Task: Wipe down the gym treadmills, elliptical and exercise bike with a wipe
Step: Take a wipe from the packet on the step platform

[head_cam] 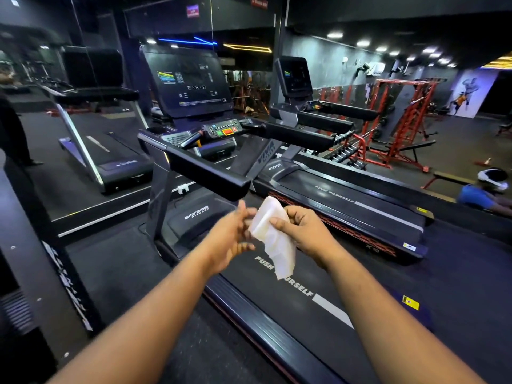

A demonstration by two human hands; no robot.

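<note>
Two hands: our right hand (pixel 303 231) pinches the wipe (pixel 273 236); left hand (pixel 232 234) open, fingers touching it.
Handrail (pixel 205 169): just ahead, nearer our left, long axis running away up-left.

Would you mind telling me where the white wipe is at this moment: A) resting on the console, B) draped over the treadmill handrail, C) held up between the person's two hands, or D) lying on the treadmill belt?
C: the white wipe is pinched by the right hand with the left hand at its other edge, in the air above the treadmill belt.
</note>
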